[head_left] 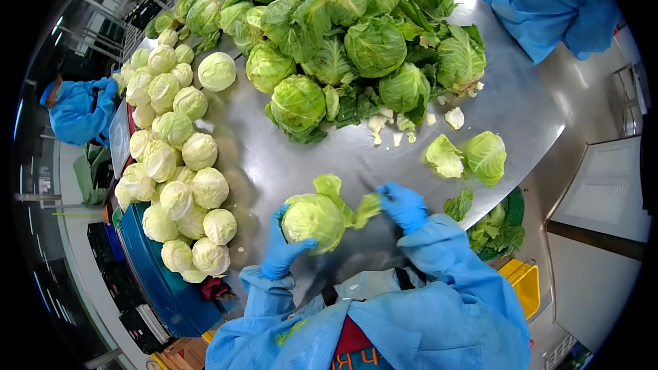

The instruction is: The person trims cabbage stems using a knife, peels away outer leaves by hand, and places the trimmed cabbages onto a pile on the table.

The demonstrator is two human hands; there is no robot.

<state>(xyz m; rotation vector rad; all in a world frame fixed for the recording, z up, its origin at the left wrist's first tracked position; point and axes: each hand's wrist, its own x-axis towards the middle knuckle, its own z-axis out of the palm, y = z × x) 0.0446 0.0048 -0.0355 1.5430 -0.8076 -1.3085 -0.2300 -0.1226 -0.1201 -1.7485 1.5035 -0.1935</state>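
My left hand [282, 245] cups a pale green cabbage [313, 223] from its left side, thumb across the front, just above the metal table [288, 164]. A loosened outer cabbage leaf [368, 210] stretches from the head's right side to my right hand [404, 207]. The right hand's fingers are closed at the leaf's blurred far end. A faint dark streak shows beside those fingertips; I cannot tell what it is. Another leaf flap [327, 186] stands up from the top of the cabbage.
Trimmed cabbages [177, 200] are piled along the table's left side. Untrimmed cabbages [375, 46] heap at the back. Loose leaves [485, 157] lie to the right, above a green basket of leaves [515, 207]. Co-workers in blue stand at left [81, 111], far left and back right [552, 7].
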